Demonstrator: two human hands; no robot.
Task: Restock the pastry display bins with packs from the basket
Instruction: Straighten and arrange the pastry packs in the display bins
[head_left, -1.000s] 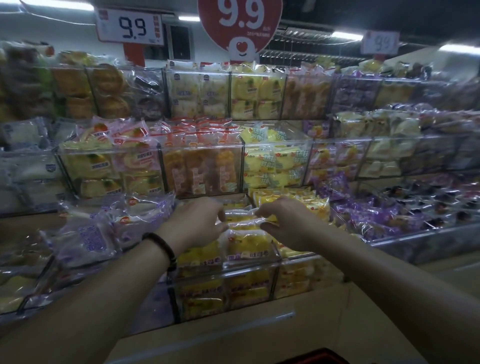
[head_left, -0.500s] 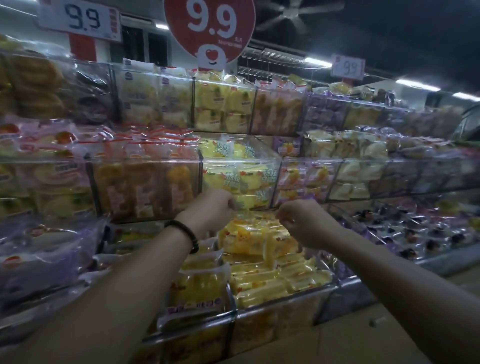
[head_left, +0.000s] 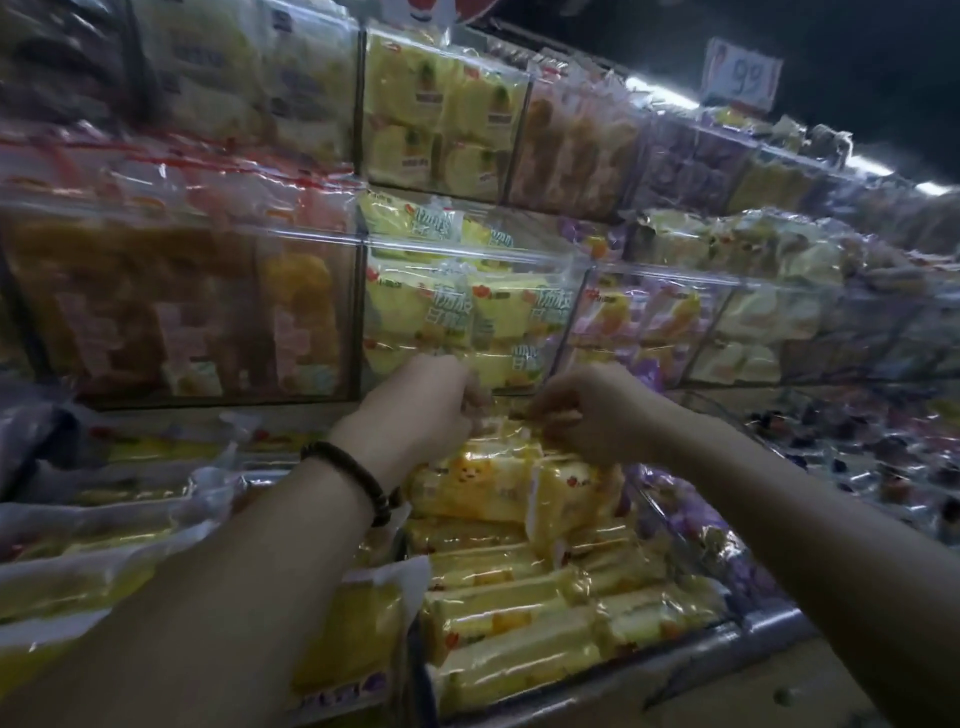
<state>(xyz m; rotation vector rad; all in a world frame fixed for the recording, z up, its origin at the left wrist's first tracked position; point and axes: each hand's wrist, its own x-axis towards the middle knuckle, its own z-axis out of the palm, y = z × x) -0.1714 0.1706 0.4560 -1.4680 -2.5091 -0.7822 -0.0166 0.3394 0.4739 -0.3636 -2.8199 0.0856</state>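
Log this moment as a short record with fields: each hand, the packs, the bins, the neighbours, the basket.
left hand: pinches the tops of the yellow packs; dark bead bracelet on the wrist
right hand: pinches the same tops, close beside the left hand
yellow packs: upright at the back of the lower bin
bin above: yellow packs with green print
right neighbour: purple packs
price sign: 9.9
basket: not in view

glossy plastic packs (head_left: 498, 483), clear bins (head_left: 467, 249)
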